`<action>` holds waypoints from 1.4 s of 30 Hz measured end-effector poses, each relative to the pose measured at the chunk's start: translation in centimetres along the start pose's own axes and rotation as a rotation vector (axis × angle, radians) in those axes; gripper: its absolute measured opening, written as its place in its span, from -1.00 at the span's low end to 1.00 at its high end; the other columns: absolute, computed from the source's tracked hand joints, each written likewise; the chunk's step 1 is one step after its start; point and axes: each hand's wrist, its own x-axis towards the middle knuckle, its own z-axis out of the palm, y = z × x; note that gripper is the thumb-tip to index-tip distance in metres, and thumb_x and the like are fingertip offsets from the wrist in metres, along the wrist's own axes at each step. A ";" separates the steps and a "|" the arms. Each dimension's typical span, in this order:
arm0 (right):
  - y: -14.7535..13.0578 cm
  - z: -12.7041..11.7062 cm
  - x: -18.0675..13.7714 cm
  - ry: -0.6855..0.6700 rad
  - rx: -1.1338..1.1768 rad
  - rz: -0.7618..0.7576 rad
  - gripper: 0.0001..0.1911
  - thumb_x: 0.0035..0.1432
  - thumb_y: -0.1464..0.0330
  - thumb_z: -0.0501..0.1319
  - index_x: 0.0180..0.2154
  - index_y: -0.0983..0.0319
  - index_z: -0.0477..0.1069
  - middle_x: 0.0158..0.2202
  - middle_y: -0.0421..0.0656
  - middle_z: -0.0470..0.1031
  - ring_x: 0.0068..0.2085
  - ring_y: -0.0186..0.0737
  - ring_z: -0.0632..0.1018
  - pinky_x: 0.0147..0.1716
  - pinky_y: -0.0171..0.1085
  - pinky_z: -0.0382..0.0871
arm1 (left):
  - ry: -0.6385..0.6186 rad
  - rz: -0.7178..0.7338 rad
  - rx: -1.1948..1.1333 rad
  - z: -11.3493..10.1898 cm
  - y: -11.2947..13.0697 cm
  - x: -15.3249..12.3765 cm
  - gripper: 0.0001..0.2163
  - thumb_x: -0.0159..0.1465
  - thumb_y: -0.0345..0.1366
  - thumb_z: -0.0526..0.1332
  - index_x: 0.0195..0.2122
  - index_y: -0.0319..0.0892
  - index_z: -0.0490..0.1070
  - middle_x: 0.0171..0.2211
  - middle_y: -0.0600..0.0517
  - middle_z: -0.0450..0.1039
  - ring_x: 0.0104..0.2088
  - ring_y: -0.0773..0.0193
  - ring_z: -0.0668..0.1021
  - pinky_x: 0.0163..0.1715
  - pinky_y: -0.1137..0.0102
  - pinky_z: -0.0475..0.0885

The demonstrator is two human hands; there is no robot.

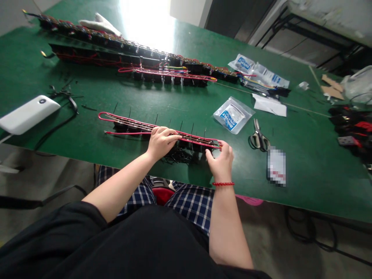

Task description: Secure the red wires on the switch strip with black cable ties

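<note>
At the near side of the green table (pixel 305 162), the right hand (pixel 220 158), thumb and fingers parted, meets the right end of a black strip (pixel 129 127); the left hand (pixel 162 141) lies bent over its middle. Whether either pinches the red wire (pixel 135 120) on top cannot be told. Light, even pressure would likely keep the wire flat and the upright black ties (pixel 157 117) unbent. Scissors (pixel 258 135) lie to the right; longer strips (pixel 101 56) lie beyond.
</note>
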 end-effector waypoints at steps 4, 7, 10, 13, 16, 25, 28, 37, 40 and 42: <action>3.0 1.1 0.4 -0.086 -0.139 -0.104 -0.48 0.16 0.20 0.25 0.15 0.14 0.40 0.24 0.06 0.34 0.24 0.08 0.35 0.27 0.12 0.19 | 0.010 -0.001 0.011 0.1 0.0 0.0 -0.82 0.40 -0.22 0.22 -0.15 0.18 0.64 -0.09 0.12 0.64 -0.03 0.15 0.52 0.10 0.12 0.23; 3.8 2.1 1.1 -0.042 -0.122 -0.104 -0.56 0.27 0.23 0.13 0.15 0.12 0.43 0.22 0.04 0.38 0.24 0.03 0.38 0.28 0.12 0.17 | -0.002 -0.006 0.018 0.1 0.1 0.1 -0.81 0.40 -0.22 0.21 -0.12 0.16 0.64 -0.07 0.10 0.63 -0.04 0.13 0.52 0.09 0.11 0.25; 4.1 2.3 1.8 -0.079 -0.079 -0.114 -0.51 0.29 0.23 0.11 0.22 0.14 0.36 0.31 0.06 0.30 0.30 0.02 0.33 0.32 0.11 0.14 | -0.002 -0.014 0.035 0.1 0.2 0.2 -0.79 0.41 -0.23 0.18 -0.11 0.15 0.64 -0.06 0.09 0.63 -0.05 0.13 0.51 0.09 0.09 0.25; 4.3 2.0 1.2 -0.136 -0.045 -0.114 -0.31 0.27 0.20 0.15 0.38 0.16 0.10 0.46 0.10 0.02 0.43 0.04 0.16 0.35 0.13 0.12 | -0.012 -0.024 0.039 0.0 0.2 0.4 -0.78 0.41 -0.25 0.17 -0.11 0.15 0.64 -0.05 0.09 0.62 -0.06 0.12 0.50 0.08 0.09 0.26; 4.2 1.6 -1.3 -0.170 -0.063 -0.092 -0.12 0.27 0.07 0.17 0.45 0.21 -0.14 0.50 0.16 -0.17 0.48 0.07 0.04 0.35 0.14 0.13 | -0.061 -0.030 0.020 -0.3 0.1 0.6 -0.79 0.38 -0.26 0.21 -0.09 0.16 0.63 -0.02 0.08 0.61 -0.02 0.09 0.49 0.07 0.07 0.26; -0.4 2.2 -5.9 -0.500 -0.370 -0.185 0.00 0.26 -0.17 0.07 0.44 0.37 -0.05 0.49 0.15 -0.07 0.50 0.11 -0.01 0.44 0.14 -0.15 | -0.115 -0.053 -0.039 -0.8 0.0 1.2 -0.83 0.35 -0.20 0.26 -0.10 0.12 0.62 -0.03 0.08 0.60 0.03 0.05 0.48 0.08 0.05 0.27; -2.7 3.8 -5.6 -0.505 -0.362 -0.199 -0.13 0.34 -0.05 0.03 0.43 0.39 -0.01 0.48 0.14 -0.04 0.49 0.07 0.01 0.45 0.10 -0.16 | -0.072 -0.072 -0.040 -0.5 0.3 1.3 -0.84 0.35 -0.20 0.24 -0.17 0.11 0.64 -0.05 0.07 0.61 0.01 0.06 0.48 0.07 0.05 0.27; -6.9 7.7 -7.0 -0.346 -0.302 -0.066 -0.18 0.38 0.02 0.00 0.40 0.49 0.03 0.45 0.31 -0.02 0.48 0.25 0.02 0.39 0.21 -0.04 | -0.057 -0.078 -0.025 -0.4 0.4 1.2 -0.85 0.35 -0.23 0.25 -0.21 0.09 0.64 -0.06 0.10 0.61 -0.03 0.08 0.50 0.04 0.07 0.27; -7.4 7.9 -7.0 -0.340 -0.296 -0.033 -0.20 0.39 0.06 0.00 0.39 0.53 0.03 0.45 0.33 -0.03 0.48 0.26 0.01 0.40 0.20 -0.06 | -0.064 -0.075 -0.020 -0.4 0.3 1.1 -0.85 0.34 -0.24 0.25 -0.20 0.08 0.64 -0.05 0.09 0.61 -0.03 0.08 0.50 0.06 0.07 0.26; -7.4 7.7 -6.9 -0.330 -0.244 -0.030 -0.25 0.40 0.10 0.00 0.39 0.50 0.06 0.45 0.29 0.01 0.48 0.22 0.03 0.41 0.19 -0.05 | -0.066 -0.071 -0.018 -0.4 0.1 1.1 -0.85 0.34 -0.24 0.25 -0.19 0.09 0.64 -0.04 0.08 0.61 -0.02 0.08 0.50 0.07 0.07 0.26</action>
